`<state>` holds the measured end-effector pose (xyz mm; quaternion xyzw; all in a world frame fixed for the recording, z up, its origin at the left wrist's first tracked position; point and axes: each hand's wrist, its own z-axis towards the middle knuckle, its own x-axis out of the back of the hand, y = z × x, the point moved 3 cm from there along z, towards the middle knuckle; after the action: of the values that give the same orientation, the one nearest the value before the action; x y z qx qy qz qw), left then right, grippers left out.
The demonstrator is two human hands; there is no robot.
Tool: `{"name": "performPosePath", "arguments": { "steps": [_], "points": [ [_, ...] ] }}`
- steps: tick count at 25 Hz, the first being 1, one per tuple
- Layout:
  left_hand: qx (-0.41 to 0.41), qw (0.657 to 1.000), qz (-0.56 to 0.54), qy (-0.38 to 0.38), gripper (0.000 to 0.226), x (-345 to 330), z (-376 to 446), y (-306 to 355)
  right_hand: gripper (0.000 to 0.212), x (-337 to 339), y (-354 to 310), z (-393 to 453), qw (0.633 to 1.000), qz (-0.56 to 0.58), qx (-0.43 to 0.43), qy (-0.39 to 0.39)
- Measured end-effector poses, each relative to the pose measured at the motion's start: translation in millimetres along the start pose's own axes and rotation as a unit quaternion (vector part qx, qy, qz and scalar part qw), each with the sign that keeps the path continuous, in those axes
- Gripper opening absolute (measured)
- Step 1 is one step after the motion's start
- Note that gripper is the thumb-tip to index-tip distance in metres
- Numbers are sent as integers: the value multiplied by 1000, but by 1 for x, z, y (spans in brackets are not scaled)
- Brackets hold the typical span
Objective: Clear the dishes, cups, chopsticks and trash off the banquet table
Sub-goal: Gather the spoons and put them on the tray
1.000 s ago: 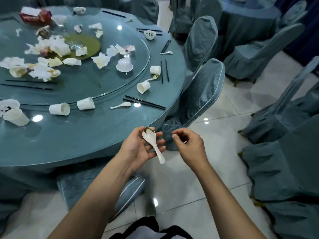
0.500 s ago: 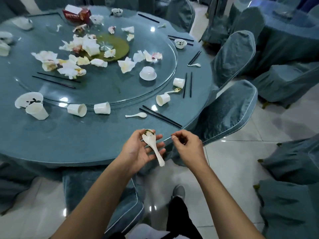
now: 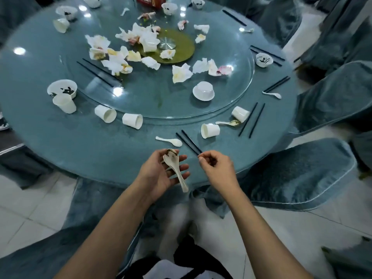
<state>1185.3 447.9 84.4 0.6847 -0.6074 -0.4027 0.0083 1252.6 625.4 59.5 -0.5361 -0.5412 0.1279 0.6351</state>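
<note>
Left hand [image 3: 161, 174], palm up just off the near table edge. Dirty white spoon [image 3: 174, 168] lies across the palm and straight fingers, cradled rather than gripped; probably parked there so the other hand stays free to gather. Spoon's long axis runs roughly 11 to 5 o'clock: soiled bowl toward the table at 11, handle end overhanging the palm at 5.

Right hand [image 3: 216, 168], fingers curled, thumb and forefinger tips pinched together. Whether they hold anything I cannot tell. It sits just at the near end of a black chopstick pair [image 3: 188, 142], likely the next pick.

Chopstick pair: axis 11 to 5 o'clock, near tips toward the right hand.

Beyond, at 11 o'clock of the hands, a clean white spoon [image 3: 170, 141] on the banquet table [image 3: 60, 141], axis nearly 9 to 3, bowl at 3.

At 1 o'clock, tipped paper cup [image 3: 209, 130], mouth facing 9.

Farther in, glass turntable [image 3: 161, 97] carrying crumpled napkins [image 3: 181, 73]. Most of the clearing remains.
</note>
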Motion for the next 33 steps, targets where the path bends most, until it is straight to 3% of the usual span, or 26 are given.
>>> {"name": "performPosePath", "arguments": {
  "steps": [11,18,23,29,33],
  "points": [
    [-46,993,-56,93,33,19,24,-1,3,-27,0,73,988,-82,43,-124],
    [-43,990,-74,115,33,43,44,6,13,-81,-7,118,974,-174,49,-137],
    [-36,987,-85,129,33,54,59,11,28,-117,-2,141,918,-347,118,-151],
    [-37,983,-98,153,32,65,68,16,33,-154,-3,166,887,-386,174,-186],
    [-31,981,-96,165,32,72,70,18,27,-171,-2,172,863,-436,197,-160]
  ]
}}
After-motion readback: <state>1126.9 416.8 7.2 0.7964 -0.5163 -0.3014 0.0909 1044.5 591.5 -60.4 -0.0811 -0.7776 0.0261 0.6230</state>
